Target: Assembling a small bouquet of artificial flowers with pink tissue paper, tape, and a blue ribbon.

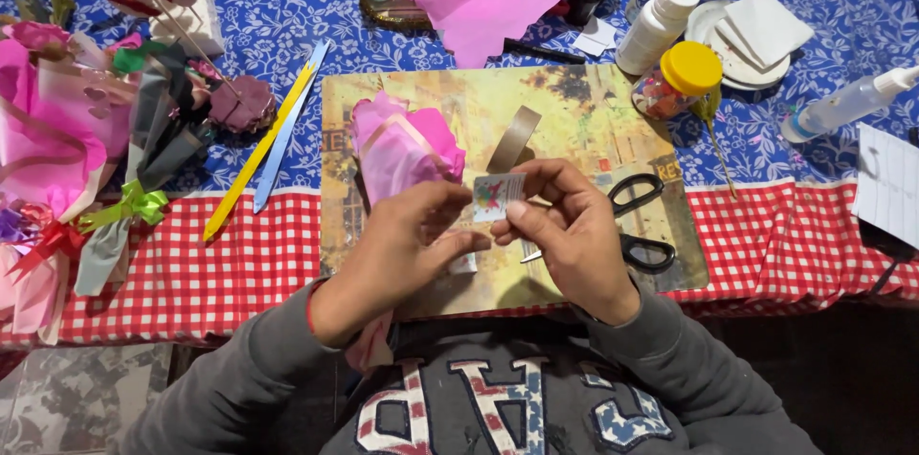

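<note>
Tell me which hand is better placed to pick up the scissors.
Probably the right hand: the black-handled scissors lie just beside it on the board, while the left hand sits farther off by the pink wrapped bundle. Both hands pinch the small card.

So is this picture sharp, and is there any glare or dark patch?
Head view: mostly sharp; the small card between the left hand and right hand is slightly soft. The yellow-lidded jar shows little glare. The floor beneath the table edge falls into dark shadow.
</note>
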